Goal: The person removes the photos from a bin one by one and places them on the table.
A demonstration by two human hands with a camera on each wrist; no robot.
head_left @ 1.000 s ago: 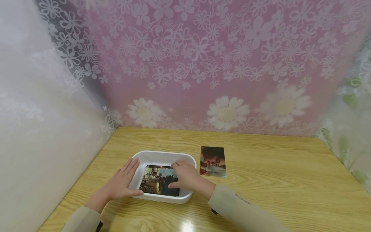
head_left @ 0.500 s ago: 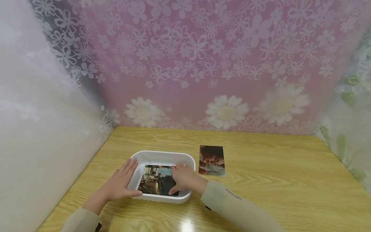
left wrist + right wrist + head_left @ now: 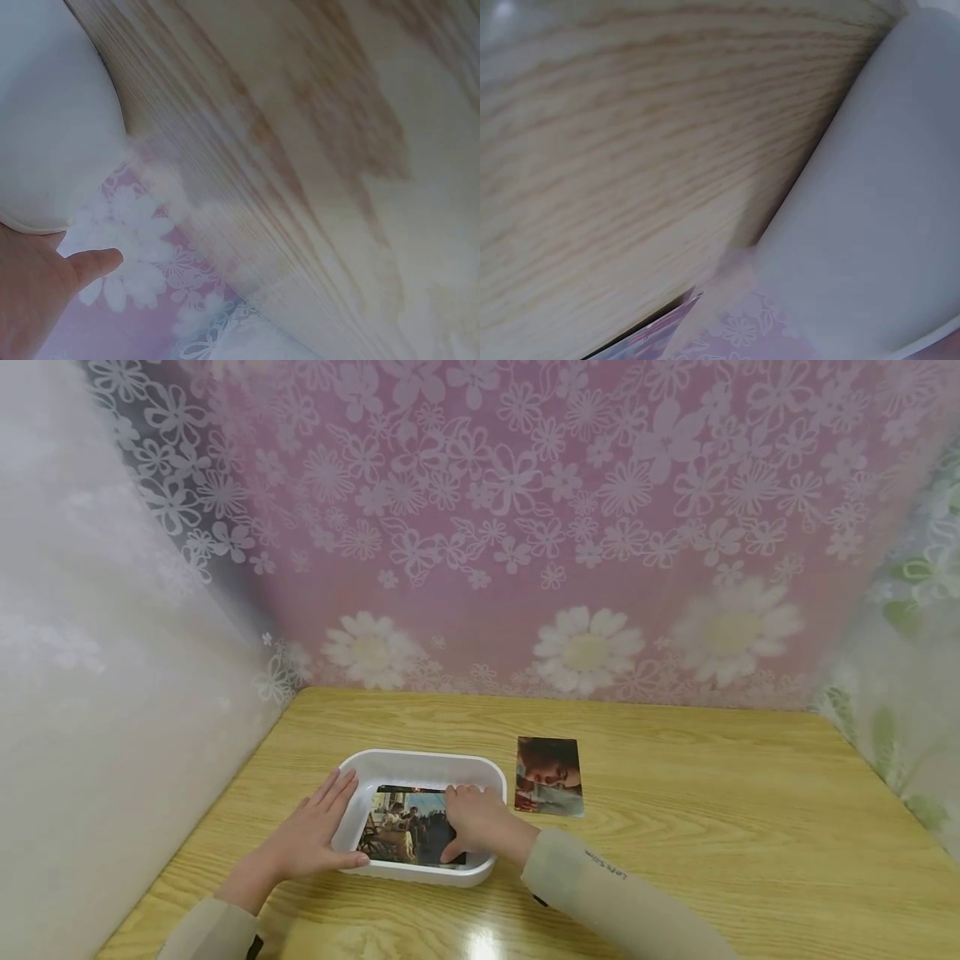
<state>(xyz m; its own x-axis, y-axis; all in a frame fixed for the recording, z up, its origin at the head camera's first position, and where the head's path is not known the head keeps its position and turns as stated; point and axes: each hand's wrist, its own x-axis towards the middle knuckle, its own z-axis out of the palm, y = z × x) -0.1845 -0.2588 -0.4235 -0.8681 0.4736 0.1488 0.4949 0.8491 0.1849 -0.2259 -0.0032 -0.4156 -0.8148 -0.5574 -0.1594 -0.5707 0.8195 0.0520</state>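
Observation:
A white plastic basin (image 3: 427, 757) stands on the table, with a stack of photo cards (image 3: 408, 835) lying in it. The top card shows seated figures and a dark crowd under a blue sky; a strip of another picture shows along its far edge. My left hand (image 3: 309, 833) rests on the basin's left rim, fingers straight and thumb spread along the near side; the left wrist view has part of that hand (image 3: 37, 289) against the basin's wall. Inside the basin, my right hand (image 3: 478, 820) grips the cards' right end, fingers at the far corner, thumb near the front, covering that edge.
To the right of the basin, a photo card (image 3: 549, 777) with a face on it lies on the wood-grain table (image 3: 697, 827). Flower-printed pink fabric (image 3: 480, 527) hangs behind, and pale curtains (image 3: 112, 693) close off both sides.
My right hand has drawn its thumb back toward the cards' right end and settled slightly lower. The top card has shifted slightly. The left hand keeps its place on the rim.

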